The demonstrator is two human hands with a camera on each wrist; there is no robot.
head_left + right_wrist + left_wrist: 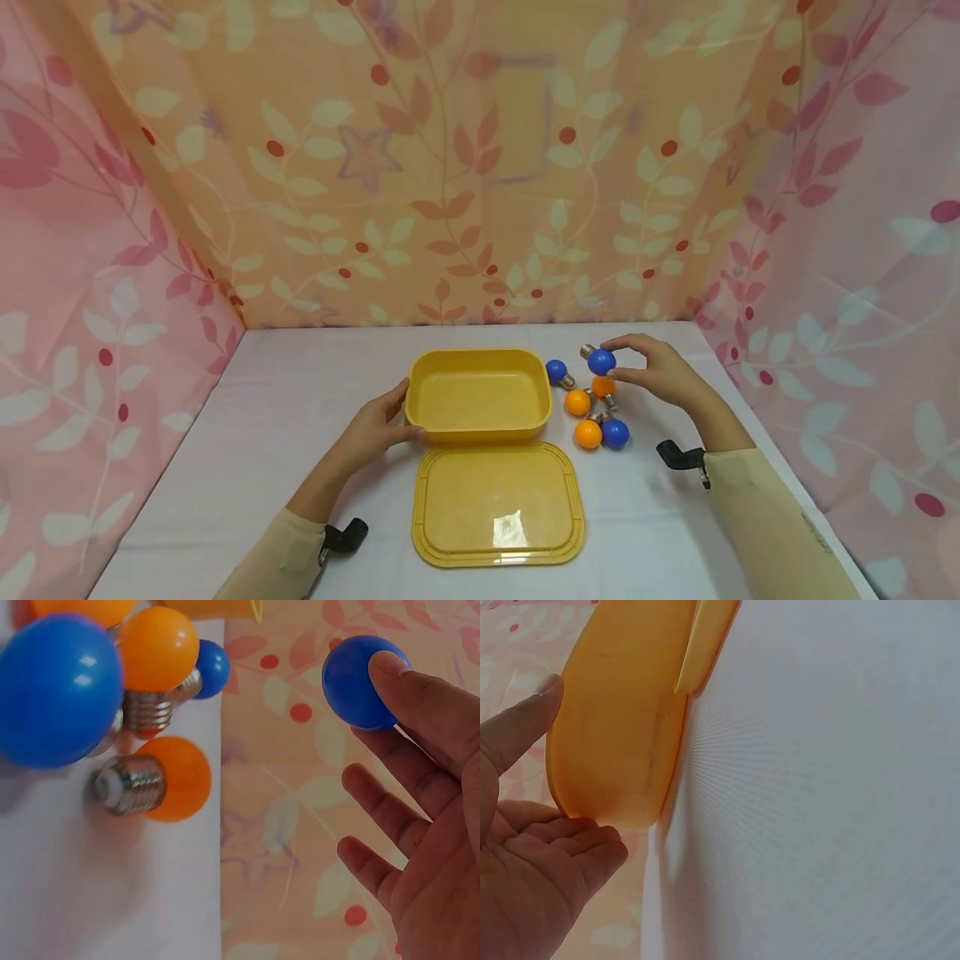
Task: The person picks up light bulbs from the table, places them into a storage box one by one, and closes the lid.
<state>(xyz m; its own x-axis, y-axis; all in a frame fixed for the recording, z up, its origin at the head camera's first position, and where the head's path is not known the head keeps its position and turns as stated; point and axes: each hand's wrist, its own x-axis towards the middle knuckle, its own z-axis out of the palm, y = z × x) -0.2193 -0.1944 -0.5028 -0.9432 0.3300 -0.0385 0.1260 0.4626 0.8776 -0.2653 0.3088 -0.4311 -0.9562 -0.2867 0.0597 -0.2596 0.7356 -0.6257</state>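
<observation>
My right hand (663,371) pinches a blue light bulb (602,362) between thumb and fingertips, its metal screw base pointing to the upper left. In the right wrist view the same blue bulb (356,682) shows at the thumb tip, the other fingers spread below. My left hand (375,427) holds the left end of a yellow plastic box (480,435), thumb by the front corner and fingers at the side. The left wrist view shows that thumb at the rim of the box (622,720). No bulb shows inside the box.
Several loose bulbs lie right of the box, among them a blue bulb (556,372), an orange bulb (577,402) and another blue bulb (615,433). A yellow lid (497,500) lies flat before the box. Patterned cloth walls (450,250) enclose the white table (300,367).
</observation>
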